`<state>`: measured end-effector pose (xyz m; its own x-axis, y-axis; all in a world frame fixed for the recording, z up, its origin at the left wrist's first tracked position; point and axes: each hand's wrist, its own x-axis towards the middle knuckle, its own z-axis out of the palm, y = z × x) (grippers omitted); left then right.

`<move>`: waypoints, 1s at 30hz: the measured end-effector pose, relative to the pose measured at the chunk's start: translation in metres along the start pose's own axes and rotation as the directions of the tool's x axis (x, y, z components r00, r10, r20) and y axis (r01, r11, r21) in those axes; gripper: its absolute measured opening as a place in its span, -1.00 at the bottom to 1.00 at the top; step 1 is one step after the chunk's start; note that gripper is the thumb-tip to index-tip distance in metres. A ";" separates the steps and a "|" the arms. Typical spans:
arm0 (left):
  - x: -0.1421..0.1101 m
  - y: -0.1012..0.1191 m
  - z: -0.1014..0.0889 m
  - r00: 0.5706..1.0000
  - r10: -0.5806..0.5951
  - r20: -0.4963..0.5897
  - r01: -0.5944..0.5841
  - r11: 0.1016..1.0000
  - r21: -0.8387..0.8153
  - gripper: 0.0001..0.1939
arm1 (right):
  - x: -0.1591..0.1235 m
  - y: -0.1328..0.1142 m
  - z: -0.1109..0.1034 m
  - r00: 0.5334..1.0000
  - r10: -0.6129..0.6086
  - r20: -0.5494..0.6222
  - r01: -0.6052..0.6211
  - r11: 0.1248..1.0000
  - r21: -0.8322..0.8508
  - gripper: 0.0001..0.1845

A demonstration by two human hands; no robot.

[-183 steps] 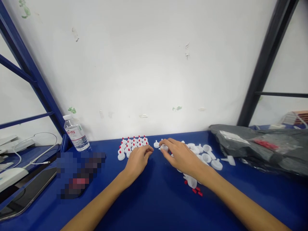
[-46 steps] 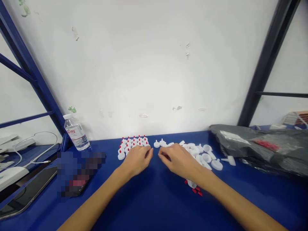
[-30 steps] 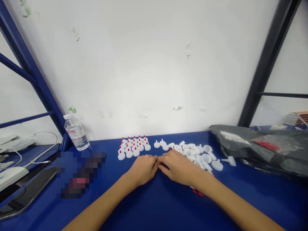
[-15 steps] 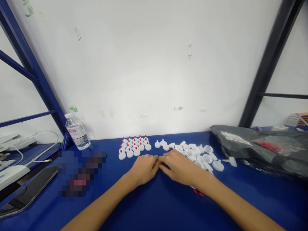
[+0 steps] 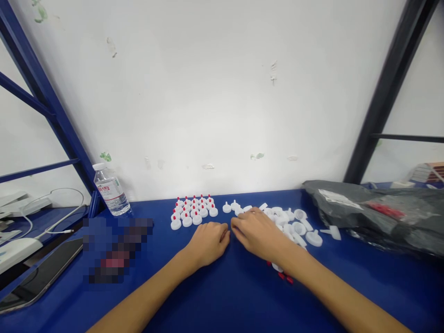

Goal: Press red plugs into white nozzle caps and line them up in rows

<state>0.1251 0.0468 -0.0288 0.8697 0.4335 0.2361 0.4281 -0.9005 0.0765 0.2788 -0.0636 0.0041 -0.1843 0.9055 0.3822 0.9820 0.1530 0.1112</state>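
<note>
Both my hands rest on the blue tabletop [image 5: 222, 296], close together. My left hand [image 5: 208, 240] is curled, its fingertips tucked under, and whatever it pinches is hidden. My right hand [image 5: 258, 232] lies just right of it with bent fingers pointing left, at the near edge of a loose heap of white plastic caps [image 5: 293, 226]. Its grasp is hidden too. Behind my left hand stand neat rows of white caps with red tips [image 5: 193, 212]. A few small red pieces [image 5: 284, 277] lie by my right wrist.
A water bottle [image 5: 111, 190] stands at the back left by the blue frame post. A dark plastic bag [image 5: 381, 212] fills the right side. A blurred dark object [image 5: 114, 249], a flat screen [image 5: 38, 282] and white cables [image 5: 52, 217] lie at the left.
My hands came back from the cap rows and met fingertip to fingertip. Now they have parted a little, and my right hand has shifted slightly up towards the loose caps.
</note>
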 end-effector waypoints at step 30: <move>0.002 0.013 -0.002 0.991 0.131 0.042 -0.131 0.991 0.010 -0.57 | 0.002 0.033 -0.011 0.939 0.338 0.062 -0.341 0.940 0.026 -0.89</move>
<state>0.1318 0.0356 -0.0251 0.9277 0.3133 0.2032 0.3129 -0.9492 0.0348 0.3101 -0.0612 0.0182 0.1619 0.9266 0.3393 0.9868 -0.1542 -0.0496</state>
